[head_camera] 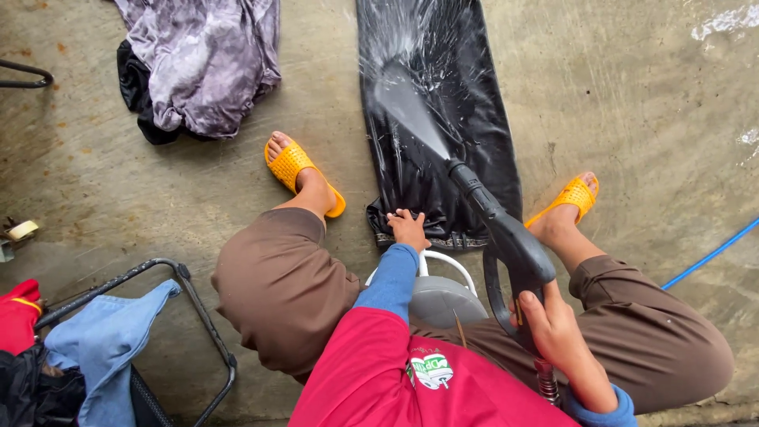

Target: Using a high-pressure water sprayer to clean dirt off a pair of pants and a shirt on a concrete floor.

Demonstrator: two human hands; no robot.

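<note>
A long black cloth (443, 119) lies flat on the wet concrete floor between my feet. My left hand (409, 228) presses down on its near hem, fingers gripping the edge. My right hand (557, 328) is closed around the handle of a black pressure-washer gun (506, 237). Its nozzle points forward and a fan of water (403, 95) strikes the middle of the cloth. I sit on a low grey and white stool (439, 296), in brown trousers and orange sandals.
A crumpled grey-purple garment (205, 63) over a black one lies at the upper left. A black metal frame (198, 316) with blue and red clothes (103, 340) stands at the lower left. A blue hose (711, 255) crosses the floor at right.
</note>
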